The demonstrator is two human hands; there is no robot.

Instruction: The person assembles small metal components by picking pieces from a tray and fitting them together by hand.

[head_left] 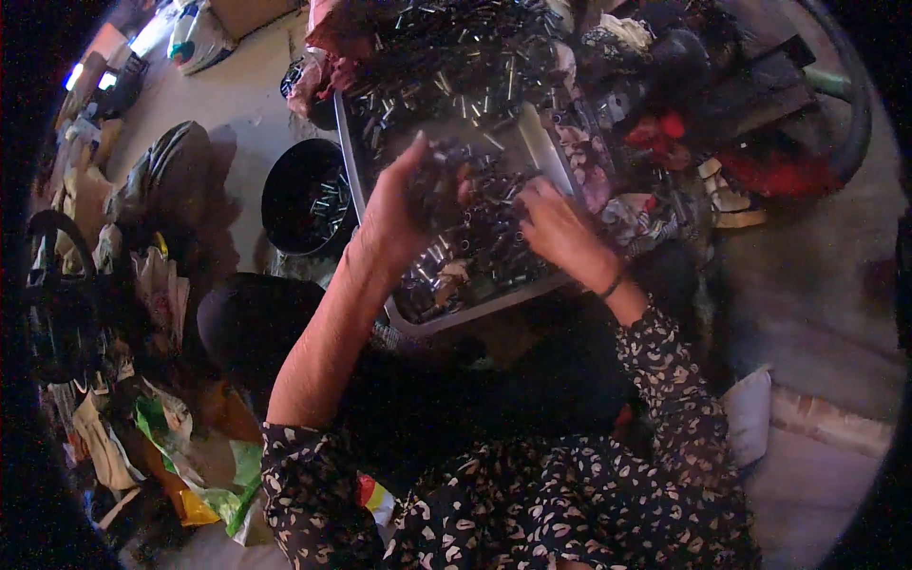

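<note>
A metal-rimmed tray (446,321) stands in front of me, holding many small metal tubes (442,266), some dark and some shiny. My left hand (401,195) is over its left side, thumb raised, the other fingers cupped round a dark clump of these pieces. The clump is blurred, and most of those fingers are hidden. Over the right part, my right hand (560,228) has its fingers bent down among the pieces; whatever lies under the fingertips cannot be made out. A pale flat strip (546,147) slants across the tray behind my right hand.
Left of the tray is a black bowl (285,199) with more metal pieces. A larger heap of pieces (456,38) lies beyond. Crumpled cloths and red items (655,138) are on the right. Bags and wrappers (204,465) litter the floor at lower left.
</note>
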